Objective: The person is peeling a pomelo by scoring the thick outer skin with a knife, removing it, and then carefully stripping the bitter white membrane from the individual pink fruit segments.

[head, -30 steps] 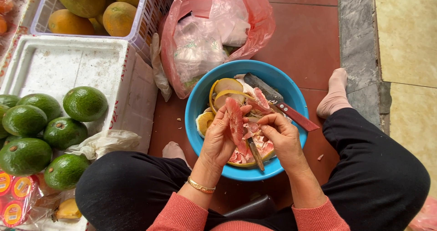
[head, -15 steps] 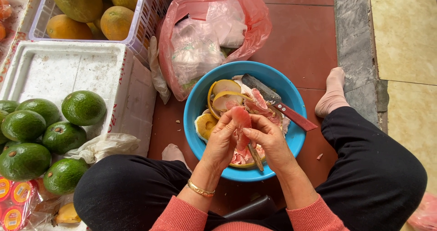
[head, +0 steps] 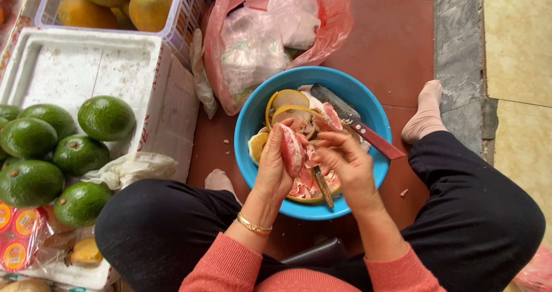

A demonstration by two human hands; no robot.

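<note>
**Peeling a pink pomelo segment over a blue bowl**

Head view: the left hand (head: 275, 171) is curled around a pink pomelo segment (head: 291, 149), fingers wrapped behind it and the thumb along its near side, so the segment stands upright above the blue bowl (head: 257, 115). Just right of it, the right hand (head: 347, 166) pinches at the segment's edge with thumb and forefinger; whether its other fingers also grip the small knife (head: 323, 187) lying under the palm, I cannot tell. Beneath both hands the bowl holds yellow rind pieces (head: 289, 101) and pink scraps. A cleaver (head: 356, 122) with a red handle rests across the bowl's rim beyond the right hand. Far left of the left hand sit green pomelos (head: 106, 117); ahead lies a pink plastic bag (head: 270, 33).
</note>
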